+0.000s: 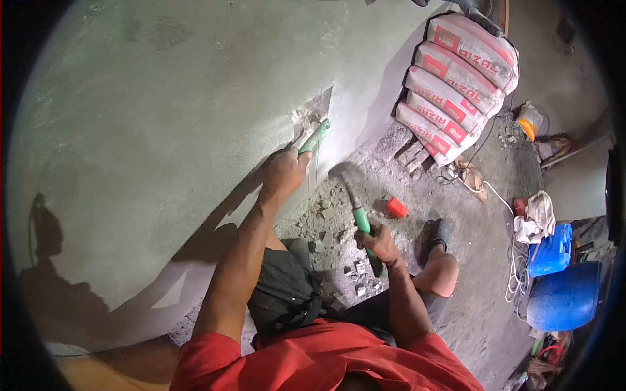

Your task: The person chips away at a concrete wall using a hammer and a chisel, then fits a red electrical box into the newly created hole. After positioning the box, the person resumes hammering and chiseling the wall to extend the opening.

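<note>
Green-gripped tool (315, 137) and hammer (361, 220) held at a chipped wall (163, 130).

Head view: tool held in left hand (285, 171), fingers closed around it, at broken patch (317, 106) in wall; whether its tip is touching cannot be told. Hammer gripped by right hand (383, 245), fingers wrapped around green handle, metal head angled toward wall, apart from tool. Rubble (326, 212) scattered on floor (479, 260) below patch, partly between the person's legs. Red object (396, 208) seen on floor just beside hammer. Printed bags (450, 98) stacked beyond; blue jerrycan (551, 251) and blue drum (564, 296) placed at far right, well apart from both hands, white cable (515, 274) looped nearby.
</note>
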### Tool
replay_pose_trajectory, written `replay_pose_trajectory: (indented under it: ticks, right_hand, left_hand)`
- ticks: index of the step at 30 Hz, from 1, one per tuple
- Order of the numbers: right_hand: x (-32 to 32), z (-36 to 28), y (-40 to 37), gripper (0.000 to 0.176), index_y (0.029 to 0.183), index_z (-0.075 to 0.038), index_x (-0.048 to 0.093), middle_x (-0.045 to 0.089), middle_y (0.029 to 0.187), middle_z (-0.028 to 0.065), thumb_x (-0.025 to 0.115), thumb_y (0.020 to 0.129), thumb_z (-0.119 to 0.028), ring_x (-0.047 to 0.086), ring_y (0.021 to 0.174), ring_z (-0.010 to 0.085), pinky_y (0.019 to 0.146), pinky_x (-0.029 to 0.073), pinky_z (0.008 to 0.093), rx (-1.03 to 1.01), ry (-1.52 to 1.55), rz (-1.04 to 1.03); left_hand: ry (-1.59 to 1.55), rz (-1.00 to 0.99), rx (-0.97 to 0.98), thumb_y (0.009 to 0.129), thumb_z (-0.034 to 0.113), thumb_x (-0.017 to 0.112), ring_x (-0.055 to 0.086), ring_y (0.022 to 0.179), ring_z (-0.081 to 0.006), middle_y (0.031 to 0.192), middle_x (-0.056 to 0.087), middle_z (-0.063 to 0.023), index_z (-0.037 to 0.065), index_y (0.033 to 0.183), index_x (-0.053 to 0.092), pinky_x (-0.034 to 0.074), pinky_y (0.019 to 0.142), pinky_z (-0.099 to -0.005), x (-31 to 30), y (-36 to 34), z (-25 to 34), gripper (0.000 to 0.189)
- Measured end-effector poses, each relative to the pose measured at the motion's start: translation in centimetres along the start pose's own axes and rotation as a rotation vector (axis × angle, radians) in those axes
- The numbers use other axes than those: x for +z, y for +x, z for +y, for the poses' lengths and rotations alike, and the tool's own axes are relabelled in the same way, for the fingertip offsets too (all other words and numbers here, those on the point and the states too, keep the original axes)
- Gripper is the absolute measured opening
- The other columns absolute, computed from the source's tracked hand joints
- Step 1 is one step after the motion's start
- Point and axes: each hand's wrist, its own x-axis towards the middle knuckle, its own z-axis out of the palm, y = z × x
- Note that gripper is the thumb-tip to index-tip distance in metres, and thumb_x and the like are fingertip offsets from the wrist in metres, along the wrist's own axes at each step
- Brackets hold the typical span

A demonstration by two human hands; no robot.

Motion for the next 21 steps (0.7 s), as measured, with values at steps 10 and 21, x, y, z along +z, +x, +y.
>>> replay_pose_trajectory:
  ticks: [10, 21]
  right_hand:
    - [0.8, -8.3, 3.9, 0.035, 0.087, -0.005, 0.055, 0.054, 0.062, -0.0004, 0.058, 0.101, -0.036, 0.049, 0.052, 0.0079, 0.047, 0.039, 0.0266, -0.26, 0.217, 0.444]
    - [7.2, -3.7, 13.6, 0.035, 0.093, 0.003, 0.064, 0.064, 0.07, 0.0094, 0.064, 0.096, -0.032, 0.058, 0.057, 0.0173, 0.054, 0.047, 0.0349, -0.125, -0.127, 0.387]
  left_hand:
    - [0.151, -0.194, -0.087, 0.101, 0.045, 0.043, 0.061, 0.11, -0.0465, 0.114, 0.063, -0.0332, -0.006, 0.12, 0.061, 0.046, 0.096, -0.0492, -3.6, -0.3, 2.6, 0.058]
    - [0.072, 0.002, 0.033, 0.1, 0.041, 0.048, 0.066, 0.094, -0.0473, 0.095, 0.067, -0.0304, -0.007, 0.099, 0.064, 0.05, 0.084, -0.0522, -1.6, 1.2, 2.5, 0.05]
